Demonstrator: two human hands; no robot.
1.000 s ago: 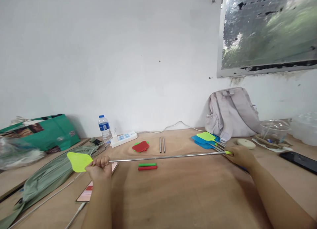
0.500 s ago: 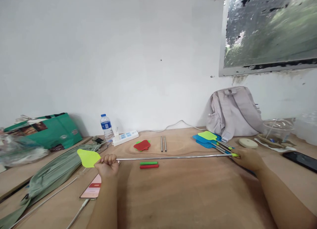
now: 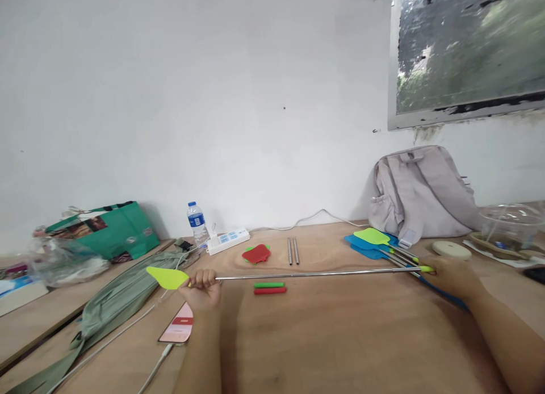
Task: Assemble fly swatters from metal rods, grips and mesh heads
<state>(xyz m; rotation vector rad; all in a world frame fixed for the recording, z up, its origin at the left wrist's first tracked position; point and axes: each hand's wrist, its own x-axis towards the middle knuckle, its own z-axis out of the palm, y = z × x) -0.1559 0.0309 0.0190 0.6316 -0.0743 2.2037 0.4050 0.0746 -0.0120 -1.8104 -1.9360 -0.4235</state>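
Both fists, left hand [image 3: 203,288] and right hand [image 3: 452,275], still clamp the extended swatter rod [image 3: 315,274], its yellow-green head [image 3: 167,277] now tilted flatter than before.

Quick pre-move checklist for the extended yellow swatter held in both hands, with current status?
1. Left hand fisted on the rod beside the yellow swatter head: ok.
2. Right hand grip on the handle end: ok, fingers partly hidden.
3. Metal rod straight and drawn out between the hands: ok.
4. Rod clear above the green and red sleeves: ok.
5. Rod sections locked: cannot tell.
6. Right hand close to the stacked swatters, contact: cannot tell.
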